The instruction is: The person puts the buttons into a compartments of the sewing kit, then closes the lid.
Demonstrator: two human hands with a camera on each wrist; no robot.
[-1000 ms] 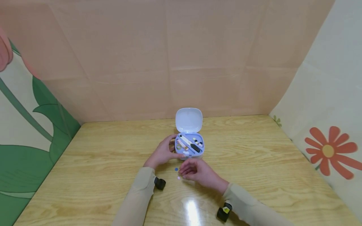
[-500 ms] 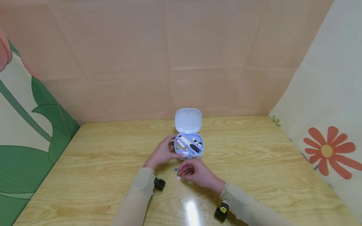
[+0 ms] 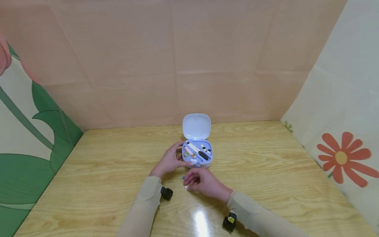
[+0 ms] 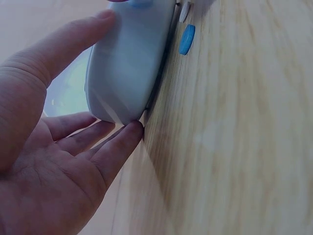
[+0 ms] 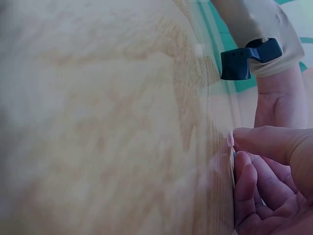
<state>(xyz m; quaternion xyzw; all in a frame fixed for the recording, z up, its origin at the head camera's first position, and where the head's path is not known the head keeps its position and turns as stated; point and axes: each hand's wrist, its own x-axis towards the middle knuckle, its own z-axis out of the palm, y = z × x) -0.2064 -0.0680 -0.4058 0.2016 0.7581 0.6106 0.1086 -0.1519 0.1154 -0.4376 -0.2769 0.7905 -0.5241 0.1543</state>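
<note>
A white sewing box (image 3: 204, 165) with a lavender tray stands on the table, its lid (image 3: 196, 126) up. My left hand (image 3: 170, 160) holds its left front corner. The left thumb (image 4: 73, 41) lies on the front wall and the fingertips touch the side. In front of the box, my right hand (image 3: 205, 184) is low over the table with bent fingers. The right thumb tip touches or nearly touches a pink button (image 5: 230, 139). A blue button (image 4: 187, 39) lies beside those fingers, partly hidden in the head view. A pale button (image 4: 185, 11) shows near it.
In the tray are a long white tool with a black end (image 3: 203, 155), a pink piece (image 3: 189, 152) and several black and white buttons (image 3: 206, 149). Wood-grain tabletop (image 3: 118, 164) surrounds the box. A beige backdrop (image 3: 133, 65) rises behind.
My right hand has shifted slightly left, closer to the pink button and partly over the blue one. My left hand and the box stay in place.
</note>
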